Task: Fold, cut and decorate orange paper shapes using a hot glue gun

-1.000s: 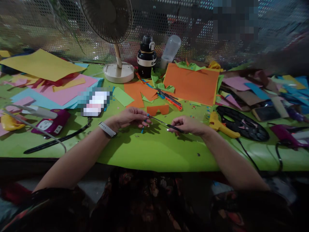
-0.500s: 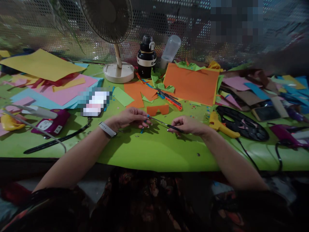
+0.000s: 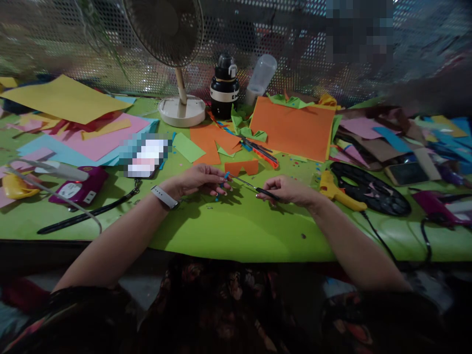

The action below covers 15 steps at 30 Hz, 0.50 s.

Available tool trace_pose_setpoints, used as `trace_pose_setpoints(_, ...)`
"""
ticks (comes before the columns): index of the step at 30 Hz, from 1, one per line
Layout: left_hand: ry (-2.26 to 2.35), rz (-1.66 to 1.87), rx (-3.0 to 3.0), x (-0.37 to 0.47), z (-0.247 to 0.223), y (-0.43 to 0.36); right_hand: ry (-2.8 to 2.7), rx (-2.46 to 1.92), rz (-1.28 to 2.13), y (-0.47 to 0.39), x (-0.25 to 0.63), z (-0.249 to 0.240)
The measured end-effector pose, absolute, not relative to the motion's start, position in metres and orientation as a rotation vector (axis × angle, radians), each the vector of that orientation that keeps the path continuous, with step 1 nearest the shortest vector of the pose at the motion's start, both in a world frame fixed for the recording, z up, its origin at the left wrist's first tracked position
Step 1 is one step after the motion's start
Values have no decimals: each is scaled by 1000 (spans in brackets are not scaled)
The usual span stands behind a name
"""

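Note:
My left hand [image 3: 204, 179], with a pale watch band at its wrist, pinches a small blue piece of paper [image 3: 226, 175] between thumb and fingertips. My right hand [image 3: 285, 189] is closed around the black handle of a slim pair of scissors [image 3: 266, 192]. Their thin metal blades point left and reach up to the blue piece. Whether the tips touch it is hard to make out. Just behind the hands lies an orange paper cutout [image 3: 241, 167] with a notched lower edge. Tiny blue scraps show below my left fingers.
A phone [image 3: 145, 156] lies left, near stacked coloured sheets [image 3: 66, 101]. Behind stand a fan [image 3: 180, 110] and a black bottle [image 3: 224, 88]. An orange-handled cutter [image 3: 267, 158] and orange sheets [image 3: 295, 130] lie beyond my hands. Right are a yellow glue gun [image 3: 341, 191] and a black tray [image 3: 368, 184].
The scissor tips have shifted slightly relative to my left fingertips, where more of the blue piece now shows. Both hands otherwise stay nearly in place.

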<state>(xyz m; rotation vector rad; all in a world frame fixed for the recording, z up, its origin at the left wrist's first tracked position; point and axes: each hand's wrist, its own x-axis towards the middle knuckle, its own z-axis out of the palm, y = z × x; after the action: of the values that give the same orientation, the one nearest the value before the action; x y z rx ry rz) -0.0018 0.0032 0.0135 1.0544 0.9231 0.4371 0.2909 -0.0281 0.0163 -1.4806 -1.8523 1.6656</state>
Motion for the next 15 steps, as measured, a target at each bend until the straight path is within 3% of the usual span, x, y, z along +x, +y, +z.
trace_pose_setpoints(15,848,539,1070,-4,12,5,-1868,-1473,1691,-26,293,18)
